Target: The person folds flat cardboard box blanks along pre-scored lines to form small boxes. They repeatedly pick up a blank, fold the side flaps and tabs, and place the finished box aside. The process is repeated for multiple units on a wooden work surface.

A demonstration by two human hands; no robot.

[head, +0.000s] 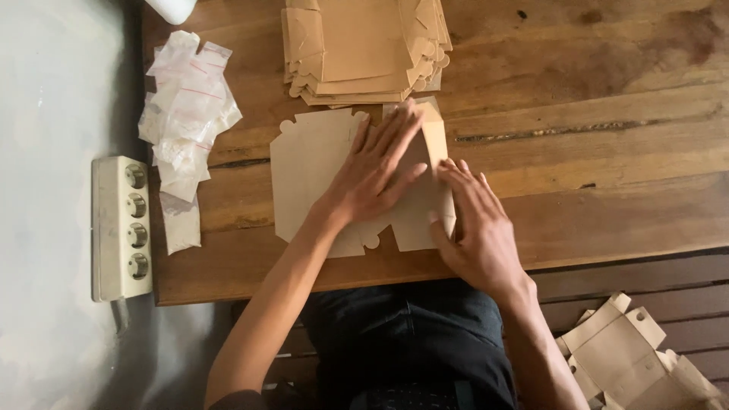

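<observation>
1. Card (311, 163), brown and flat with cut tabs, lies on the bench (607, 152).
2. Left hand (372, 175) presses it, fingers spread flat.
3. Right hand (478, 228), open, pushes up a side flap (434, 137).

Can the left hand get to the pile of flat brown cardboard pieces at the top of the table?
Probably yes. The left hand lies flat on a brown cardboard cutout, fingertips close to the stack of flat brown cardboard pieces. Nothing stands between them on the wooden table.
</observation>
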